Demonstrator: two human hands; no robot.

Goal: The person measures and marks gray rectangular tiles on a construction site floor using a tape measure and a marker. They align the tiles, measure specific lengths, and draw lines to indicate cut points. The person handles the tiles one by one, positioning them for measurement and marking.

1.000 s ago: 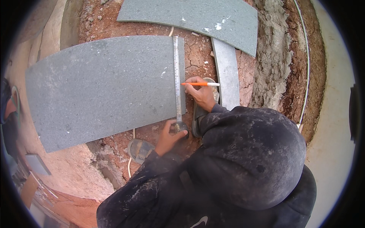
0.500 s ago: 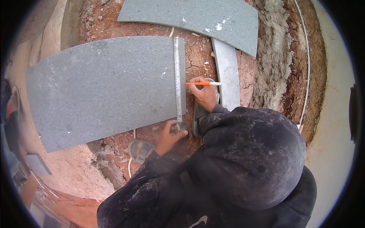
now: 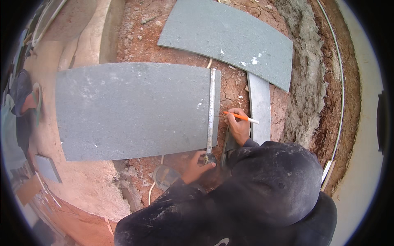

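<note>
A large grey stone slab (image 3: 135, 112) lies flat in front of me. Across it, close and roughly parallel to its right edge, runs the white blade of a tape measure (image 3: 211, 106). My left hand (image 3: 195, 170) is closed around the tape's dark case (image 3: 209, 159) at the slab's near edge. In a pinch, my right hand (image 3: 240, 129) holds an orange pen (image 3: 238, 117) with a white rear end. Its tip points left, just off the slab's right edge and level with the middle of the tape. Dark sleeves cover both arms; dusty dark clothing hides part of the right one.
Another grey slab (image 3: 230, 39) lies farther off at right, overlapping a narrow pale strip (image 3: 259, 106). Cracked red soil surrounds them. A sandalled foot (image 3: 166, 176) stands by the near edge. A person's limb (image 3: 28, 102) shows at far left. A pale hose (image 3: 338, 82) runs along the right.
The view has shifted, so the slabs sit lower and farther right. The pen tip has drawn back slightly rightward from the slab's edge. The tape still lies in place, its case in my left hand.
</note>
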